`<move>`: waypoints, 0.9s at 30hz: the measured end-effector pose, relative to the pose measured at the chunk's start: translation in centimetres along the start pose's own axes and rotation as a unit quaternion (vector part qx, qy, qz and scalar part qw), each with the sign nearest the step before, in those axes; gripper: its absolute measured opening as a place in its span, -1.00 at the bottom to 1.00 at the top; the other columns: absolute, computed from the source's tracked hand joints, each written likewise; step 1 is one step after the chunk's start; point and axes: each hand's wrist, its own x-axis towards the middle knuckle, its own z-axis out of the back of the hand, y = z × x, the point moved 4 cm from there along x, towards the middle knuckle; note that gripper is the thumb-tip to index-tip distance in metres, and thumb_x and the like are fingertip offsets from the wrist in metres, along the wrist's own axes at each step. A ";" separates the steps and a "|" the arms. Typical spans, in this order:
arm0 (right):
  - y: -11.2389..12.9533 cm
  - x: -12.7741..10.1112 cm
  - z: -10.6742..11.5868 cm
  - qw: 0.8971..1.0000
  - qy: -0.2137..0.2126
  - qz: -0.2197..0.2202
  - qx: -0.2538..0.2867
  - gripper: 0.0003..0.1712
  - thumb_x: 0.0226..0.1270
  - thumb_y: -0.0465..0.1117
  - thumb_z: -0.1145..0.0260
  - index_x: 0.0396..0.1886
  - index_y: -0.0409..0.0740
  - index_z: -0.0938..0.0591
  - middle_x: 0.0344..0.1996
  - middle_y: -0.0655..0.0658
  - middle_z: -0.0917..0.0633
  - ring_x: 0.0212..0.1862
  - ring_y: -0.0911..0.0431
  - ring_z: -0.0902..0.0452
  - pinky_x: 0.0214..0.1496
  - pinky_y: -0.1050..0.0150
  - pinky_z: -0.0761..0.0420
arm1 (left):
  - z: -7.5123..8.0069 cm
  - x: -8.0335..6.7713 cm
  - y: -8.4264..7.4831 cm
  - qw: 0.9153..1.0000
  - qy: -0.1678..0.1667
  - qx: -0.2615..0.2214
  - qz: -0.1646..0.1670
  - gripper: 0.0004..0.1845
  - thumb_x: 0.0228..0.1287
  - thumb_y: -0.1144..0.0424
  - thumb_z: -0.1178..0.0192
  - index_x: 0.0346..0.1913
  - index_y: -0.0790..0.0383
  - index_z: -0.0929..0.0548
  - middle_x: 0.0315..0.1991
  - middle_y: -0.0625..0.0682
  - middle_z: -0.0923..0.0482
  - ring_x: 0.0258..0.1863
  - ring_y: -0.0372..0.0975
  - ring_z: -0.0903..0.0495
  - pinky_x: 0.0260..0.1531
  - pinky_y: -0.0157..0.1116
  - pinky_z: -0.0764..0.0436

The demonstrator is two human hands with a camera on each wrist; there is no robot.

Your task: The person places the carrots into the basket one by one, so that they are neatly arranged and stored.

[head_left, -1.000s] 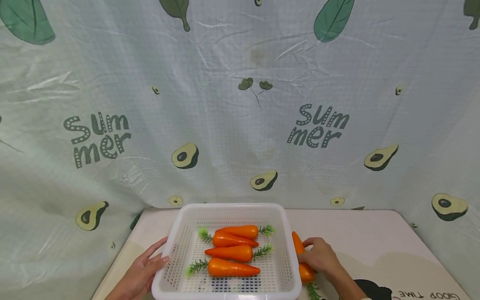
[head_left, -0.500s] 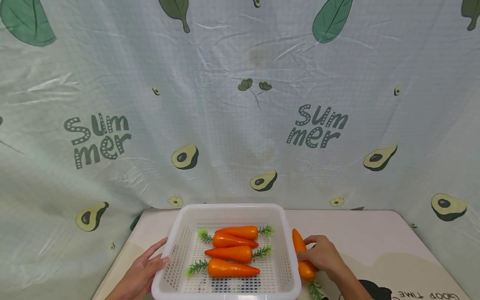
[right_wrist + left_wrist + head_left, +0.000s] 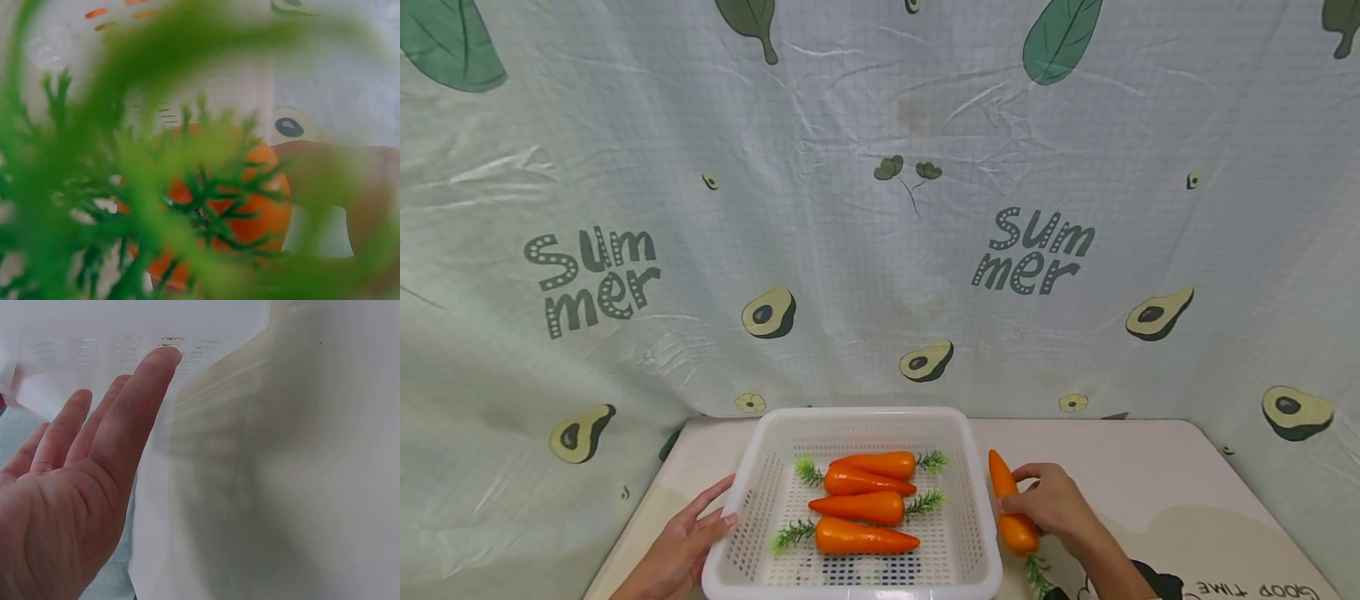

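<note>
A white perforated plastic basket [image 3: 865, 423] stands in front of me. Several orange toy carrots [image 3: 867, 536] with green leafy tops lie across its floor, some tops to the left and some to the right. My left hand [image 3: 681, 546] is at the basket's left side; in the left wrist view its straight fingers [image 3: 134, 412] reach to the slotted wall. Just outside the right wall, my right hand [image 3: 1051, 502] pinches another carrot [image 3: 1018, 535], tip pointing away, leafy top toward me. Those leaves [image 3: 206, 212] blur and cover much of the right wrist view.
A pale table [image 3: 1120, 467] carries the basket. Black print and lettering [image 3: 1255, 590] show on its surface at the lower right. Behind and at the sides hangs a light curtain [image 3: 850, 250] with avocado, leaf and "summer" prints.
My right hand and the carrot in it have shifted slightly away from me and to the right, opening a small gap from the basket. The left hand and basket have stayed in place.
</note>
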 end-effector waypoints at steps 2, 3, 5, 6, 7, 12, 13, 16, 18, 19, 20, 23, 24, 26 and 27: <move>0.2 -0.1 0.1 1.000 -0.001 0.003 0.006 -0.36 -0.04 -0.22 -0.54 0.07 -0.35 -0.56 -0.40 -0.20 -0.65 -0.46 0.06 -0.59 -0.43 0.19 -0.70 | 0.0 0.0 0.0 1.000 0.002 -0.001 0.000 -0.09 0.38 0.04 -0.20 0.59 0.03 0.13 0.51 0.34 -0.13 0.09 -0.03 -0.65 0.00 0.14 -0.67; 0.2 -0.1 0.2 1.000 -0.001 0.005 0.009 -0.37 -0.03 -0.23 -0.54 0.07 -0.36 -0.56 -0.40 -0.20 -0.65 -0.46 0.06 -0.59 -0.43 0.19 -0.70 | 0.0 0.0 0.0 1.000 0.004 -0.001 -0.001 -0.09 0.38 0.04 -0.20 0.59 0.03 0.13 0.51 0.34 -0.13 0.09 -0.03 -0.65 0.00 0.14 -0.66; 0.4 -0.2 0.3 1.000 -0.002 0.008 0.013 -0.37 -0.03 -0.23 -0.53 0.07 -0.36 -0.56 -0.41 -0.20 -0.65 -0.47 0.06 -0.58 -0.44 0.18 -0.70 | 0.0 0.0 0.0 1.000 0.006 -0.002 -0.002 -0.09 0.38 0.04 -0.20 0.59 0.03 0.14 0.51 0.34 -0.11 0.10 -0.03 -0.65 0.00 0.14 -0.66; 0.5 -0.3 0.4 1.000 -0.002 0.009 0.015 -0.37 -0.03 -0.23 -0.53 0.07 -0.36 -0.56 -0.41 -0.20 -0.64 -0.47 0.06 -0.58 -0.44 0.18 -0.70 | 0.0 0.0 0.0 1.000 0.005 -0.002 -0.001 -0.09 0.38 0.04 -0.20 0.59 0.03 0.14 0.51 0.34 -0.11 0.10 -0.03 -0.65 0.00 0.15 -0.66; 0.6 -0.3 0.4 1.000 -0.001 0.011 0.016 -0.37 -0.02 -0.23 -0.53 0.07 -0.36 -0.56 -0.41 -0.20 -0.64 -0.46 0.06 -0.58 -0.43 0.18 -0.70 | 0.1 0.0 0.1 1.000 0.005 -0.002 0.000 -0.09 0.38 0.04 -0.20 0.59 0.03 0.14 0.51 0.34 -0.11 0.10 -0.03 -0.64 0.00 0.15 -0.66; 0.7 -0.4 0.5 1.000 0.001 0.016 0.020 -0.37 -0.02 -0.23 -0.53 0.07 -0.36 -0.56 -0.42 -0.20 -0.65 -0.46 0.05 -0.58 -0.43 0.18 -0.70 | 0.1 0.0 0.2 1.000 0.014 -0.009 0.001 -0.09 0.39 0.04 -0.19 0.59 0.03 0.15 0.49 0.29 -0.20 0.11 -0.06 -0.64 0.03 0.14 -0.65; 0.8 -0.5 0.5 1.000 0.001 0.018 0.020 -0.37 -0.03 -0.23 -0.53 0.08 -0.36 -0.56 -0.42 -0.20 -0.65 -0.47 0.05 -0.58 -0.43 0.18 -0.70 | 0.1 0.0 0.2 1.000 0.017 -0.010 0.000 -0.09 0.39 0.04 -0.18 0.59 0.03 0.16 0.48 0.27 -0.24 0.11 -0.06 -0.64 0.03 0.14 -0.65; 1.0 -0.6 0.6 1.000 0.002 0.021 0.020 -0.35 -0.03 -0.23 -0.53 0.09 -0.36 -0.56 -0.42 -0.20 -0.65 -0.46 0.06 -0.58 -0.43 0.18 -0.70 | 0.1 0.0 0.1 1.000 0.025 -0.013 -0.002 -0.10 0.41 0.05 -0.16 0.59 0.04 0.18 0.47 0.22 -0.29 0.12 -0.06 -0.63 0.05 0.14 -0.64; 1.1 -0.6 0.7 1.000 0.003 0.021 0.021 -0.34 -0.03 -0.23 -0.54 0.10 -0.37 -0.55 -0.41 -0.20 -0.65 -0.45 0.05 -0.59 -0.42 0.17 -0.71 | 0.1 0.0 0.1 1.000 0.023 -0.014 -0.002 -0.10 0.41 0.05 -0.17 0.59 0.04 0.17 0.47 0.22 -0.29 0.11 -0.07 -0.63 0.04 0.15 -0.64; 1.2 -0.6 0.7 1.000 0.004 0.022 0.021 -0.34 -0.03 -0.23 -0.54 0.11 -0.37 -0.55 -0.41 -0.20 -0.66 -0.45 0.05 -0.59 -0.41 0.17 -0.71 | 0.1 -0.1 0.1 1.000 0.021 -0.014 -0.002 -0.09 0.40 0.05 -0.18 0.59 0.03 0.16 0.47 0.23 -0.28 0.11 -0.06 -0.63 0.04 0.15 -0.64; 1.3 -0.6 0.8 1.000 0.005 0.022 0.022 -0.33 -0.02 -0.22 -0.54 0.11 -0.37 -0.55 -0.40 -0.21 -0.66 -0.44 0.05 -0.59 -0.40 0.16 -0.72 | 0.1 -0.1 0.1 1.000 0.021 -0.013 -0.002 -0.10 0.40 0.05 -0.18 0.59 0.03 0.16 0.48 0.24 -0.27 0.11 -0.06 -0.63 0.04 0.15 -0.64; 1.5 -0.7 1.0 0.999 0.008 0.023 0.024 -0.33 -0.01 -0.22 -0.53 0.12 -0.36 -0.54 -0.39 -0.21 -0.67 -0.43 0.05 -0.60 -0.39 0.15 -0.73 | 0.1 -0.1 0.1 1.000 0.020 -0.010 -0.003 -0.10 0.40 0.04 -0.17 0.59 0.03 0.16 0.48 0.25 -0.26 0.12 -0.06 -0.63 0.04 0.15 -0.65; 1.6 -0.7 1.0 0.999 0.008 0.023 0.026 -0.33 -0.01 -0.22 -0.53 0.12 -0.36 -0.54 -0.39 -0.21 -0.67 -0.43 0.05 -0.60 -0.39 0.15 -0.73 | 0.1 -0.1 0.0 1.000 0.022 -0.008 -0.004 -0.10 0.41 0.04 -0.16 0.59 0.03 0.16 0.48 0.25 -0.25 0.12 -0.06 -0.63 0.04 0.14 -0.65; 1.6 -0.7 1.1 0.999 0.009 0.024 0.027 -0.33 -0.01 -0.22 -0.53 0.13 -0.36 -0.54 -0.39 -0.21 -0.67 -0.43 0.05 -0.60 -0.38 0.15 -0.73 | 0.0 -0.1 -0.1 1.000 0.025 -0.005 -0.007 -0.11 0.42 0.04 -0.15 0.59 0.03 0.17 0.49 0.25 -0.24 0.12 -0.06 -0.63 0.04 0.14 -0.65; 1.6 -0.7 1.1 0.999 0.009 0.024 0.028 -0.33 -0.01 -0.22 -0.53 0.13 -0.36 -0.53 -0.38 -0.21 -0.67 -0.43 0.05 -0.60 -0.38 0.15 -0.73 | 0.0 -0.1 -0.1 1.000 0.025 -0.003 -0.007 -0.11 0.42 0.04 -0.15 0.59 0.03 0.17 0.49 0.26 -0.23 0.12 -0.06 -0.63 0.03 0.14 -0.65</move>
